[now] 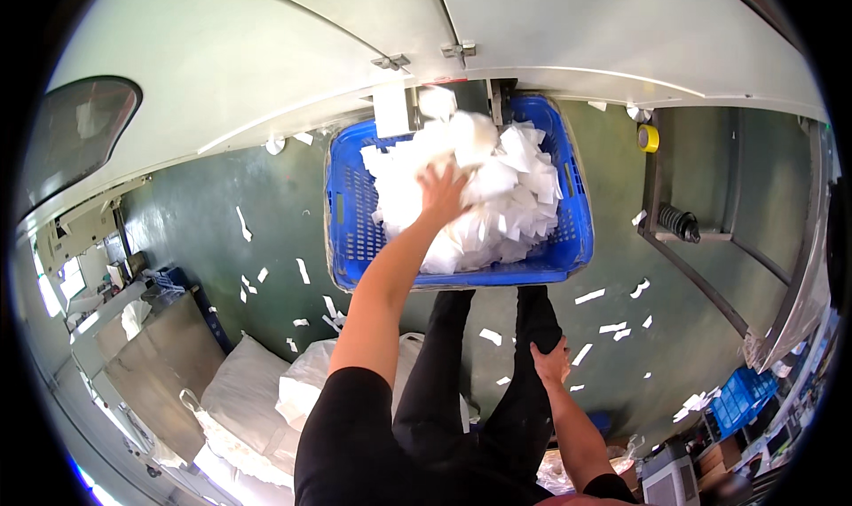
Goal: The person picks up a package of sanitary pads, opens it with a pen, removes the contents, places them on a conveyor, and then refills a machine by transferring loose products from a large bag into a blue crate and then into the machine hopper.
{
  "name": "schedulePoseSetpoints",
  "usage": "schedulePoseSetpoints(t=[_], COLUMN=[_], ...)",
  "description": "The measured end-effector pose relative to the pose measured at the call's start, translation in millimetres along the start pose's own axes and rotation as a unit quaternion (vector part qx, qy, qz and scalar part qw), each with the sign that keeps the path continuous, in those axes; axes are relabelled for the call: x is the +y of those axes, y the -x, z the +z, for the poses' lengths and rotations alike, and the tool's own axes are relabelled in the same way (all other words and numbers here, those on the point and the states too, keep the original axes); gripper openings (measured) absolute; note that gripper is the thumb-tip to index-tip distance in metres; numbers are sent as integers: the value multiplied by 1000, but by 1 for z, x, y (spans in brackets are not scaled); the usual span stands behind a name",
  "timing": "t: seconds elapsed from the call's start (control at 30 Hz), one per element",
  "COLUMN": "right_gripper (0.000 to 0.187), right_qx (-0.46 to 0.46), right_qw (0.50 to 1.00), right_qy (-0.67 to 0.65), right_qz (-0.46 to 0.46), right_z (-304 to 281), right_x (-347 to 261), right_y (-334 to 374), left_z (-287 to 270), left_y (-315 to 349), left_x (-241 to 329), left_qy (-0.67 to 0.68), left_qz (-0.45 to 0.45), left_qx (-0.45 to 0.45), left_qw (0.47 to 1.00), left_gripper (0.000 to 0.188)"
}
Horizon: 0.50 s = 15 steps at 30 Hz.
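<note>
Your left hand [441, 191] is down in the blue basket [351, 231] on the green floor [266, 204], fingers spread flat over the heap of white pieces [501, 195]. Your right hand [552, 362] rests on your right leg [532, 328], fingers curled loosely around it. I'd close the fingers round a firm bunch, not the loose top layer: scraps [589, 296] already litter the floor, and the heap rides high above the rim.
</note>
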State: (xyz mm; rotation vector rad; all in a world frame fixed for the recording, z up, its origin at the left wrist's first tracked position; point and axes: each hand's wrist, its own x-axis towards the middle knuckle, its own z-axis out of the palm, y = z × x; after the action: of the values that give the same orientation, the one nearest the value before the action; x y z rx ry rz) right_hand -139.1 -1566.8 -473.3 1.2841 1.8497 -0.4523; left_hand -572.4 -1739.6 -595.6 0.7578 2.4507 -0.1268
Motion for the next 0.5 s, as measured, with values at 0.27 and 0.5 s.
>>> schedulePoseSetpoints(t=[0.27, 0.5], right_gripper=[91, 94], right_qx=[6, 17], right_qw=[999, 1000], right_qy=[24, 19], right_qz=[-31, -4], right_z=[-13, -31], right_x=[-19, -14], right_y=[-1, -16], left_z=[109, 31], left_y=[101, 90], left_x=[-145, -156], left_qy=[103, 14], left_qz=[-320, -184], left_qx=[-285, -314], left_qw=[898, 931], left_gripper=[116, 83])
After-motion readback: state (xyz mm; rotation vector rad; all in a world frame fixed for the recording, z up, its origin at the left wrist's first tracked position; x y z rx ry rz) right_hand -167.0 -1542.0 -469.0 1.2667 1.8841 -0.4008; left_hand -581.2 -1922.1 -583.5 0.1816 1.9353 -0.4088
